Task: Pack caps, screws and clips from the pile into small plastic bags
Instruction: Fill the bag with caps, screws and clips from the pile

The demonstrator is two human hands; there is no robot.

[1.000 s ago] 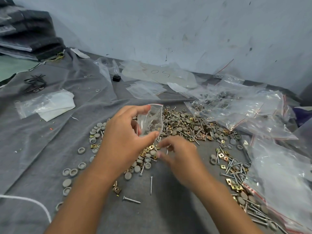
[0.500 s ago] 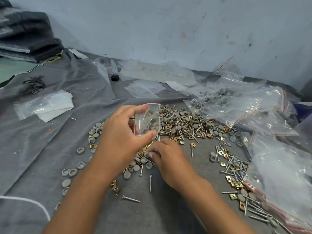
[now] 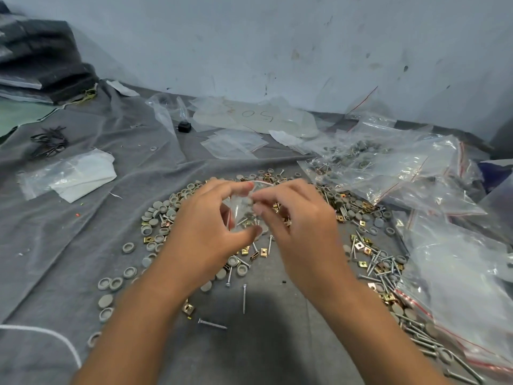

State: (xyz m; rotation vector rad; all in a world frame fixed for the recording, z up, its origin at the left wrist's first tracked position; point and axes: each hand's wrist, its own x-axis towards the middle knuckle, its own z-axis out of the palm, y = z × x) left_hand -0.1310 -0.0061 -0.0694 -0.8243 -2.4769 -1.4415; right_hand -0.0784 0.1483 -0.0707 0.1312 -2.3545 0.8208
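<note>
Above the pile [image 3: 358,215], small bag [image 3: 244,209] pinched between left hand [image 3: 205,232], right hand [image 3: 302,226] grips

Hands over pile, bag betw. them.
Small bag [image 3: 244,209] betw. left hand [image 3: 205,232] & right hand [image 3: 302,232], above pile [image 3: 347,207] on cloth [image 3: 69,245]. Filled bags [image 3: 402,173] right; stray screw [image 3: 212,324] in front.

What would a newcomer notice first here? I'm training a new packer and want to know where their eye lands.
First, the two hands meeting at the centre: the left hand holds a small clear bag while the right hand works at its mouth. Next, the pile of grey caps, screws and brass clips spread on the grey cloth around them. Then the heap of clear bags at right.
</note>
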